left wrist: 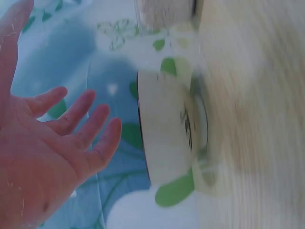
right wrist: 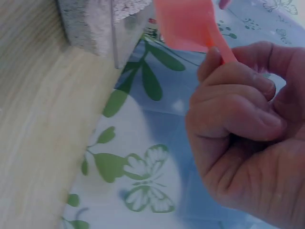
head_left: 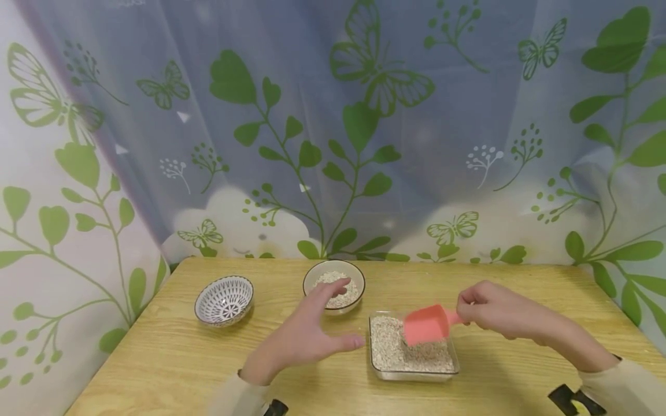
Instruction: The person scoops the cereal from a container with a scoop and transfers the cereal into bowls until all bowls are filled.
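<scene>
My right hand (head_left: 499, 312) grips the handle of a pink scoop (head_left: 428, 325), its fingers curled round it in the right wrist view. The scoop hangs over a clear rectangular container (head_left: 413, 377) of oat flakes (head_left: 387, 344). My left hand (head_left: 307, 332) is spread with nothing in it, thumb apart from the fingers. In the head view it overlaps a pale, dark-rimmed bowl (head_left: 308, 283) with oat flakes (head_left: 343, 294) inside. Seen from the left wrist, the fingers stand beside the rim of that bowl (left wrist: 167, 129), apart from it.
A black-and-white patterned bowl (head_left: 224, 300) stands at the left of the wooden table (head_left: 182, 370). Behind the table's back edge hangs a curtain (head_left: 322, 144) printed with leaves and butterflies.
</scene>
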The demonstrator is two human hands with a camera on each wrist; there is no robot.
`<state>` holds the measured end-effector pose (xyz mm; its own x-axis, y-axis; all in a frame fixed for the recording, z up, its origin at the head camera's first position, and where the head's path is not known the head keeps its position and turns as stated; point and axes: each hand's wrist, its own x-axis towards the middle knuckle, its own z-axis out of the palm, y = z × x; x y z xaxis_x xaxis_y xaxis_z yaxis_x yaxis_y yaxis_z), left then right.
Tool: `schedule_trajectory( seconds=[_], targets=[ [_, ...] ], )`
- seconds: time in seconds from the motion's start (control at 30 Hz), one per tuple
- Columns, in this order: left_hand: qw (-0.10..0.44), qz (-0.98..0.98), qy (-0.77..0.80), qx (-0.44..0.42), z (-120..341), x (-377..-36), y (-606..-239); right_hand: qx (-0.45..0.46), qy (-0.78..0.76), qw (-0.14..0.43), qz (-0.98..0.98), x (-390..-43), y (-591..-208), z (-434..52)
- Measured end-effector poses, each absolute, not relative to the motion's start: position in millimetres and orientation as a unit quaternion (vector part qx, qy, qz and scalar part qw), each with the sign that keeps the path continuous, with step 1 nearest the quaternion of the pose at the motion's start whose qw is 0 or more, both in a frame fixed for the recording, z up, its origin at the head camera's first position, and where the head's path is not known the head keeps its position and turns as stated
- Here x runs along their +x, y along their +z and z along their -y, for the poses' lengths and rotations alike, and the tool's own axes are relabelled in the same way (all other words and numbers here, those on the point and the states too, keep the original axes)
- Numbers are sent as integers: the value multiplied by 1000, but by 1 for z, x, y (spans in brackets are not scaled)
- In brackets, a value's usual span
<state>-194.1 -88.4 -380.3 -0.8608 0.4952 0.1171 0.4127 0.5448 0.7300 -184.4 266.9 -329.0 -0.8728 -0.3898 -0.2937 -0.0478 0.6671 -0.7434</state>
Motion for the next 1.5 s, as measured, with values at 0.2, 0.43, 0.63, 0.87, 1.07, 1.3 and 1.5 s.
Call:
schedule_trajectory(
  seconds=[0.2, 0.43, 0.63, 0.87, 1.07, 1.3, 1.5],
  targets=[
    [81, -871, 392, 286, 72, -183, -388, -118, -339, 225, -906, -183, -318, -261],
    [109, -881, 366, 280, 55, -176, -404, -113, -287, 221, -925, -183, -309, -257],
    [89, -890, 346, 284, 40, -172, -416, -115, -250, 220, -936, -183, -301, -251],
    [89, -891, 351, 274, 29, -170, -424, -131, -216, 203, -946, -181, -300, -241],
    [107, -894, 352, 254, 25, -174, -429, -131, -186, 190, -955, -179, -298, -229],
    [134, -893, 351, 246, 23, -180, -431, -136, -128, 194, -963, -183, -289, -210],
    [150, -893, 346, 245, 22, -185, -429, -121, -87, 227, -963, -186, -285, -201]
  ],
)
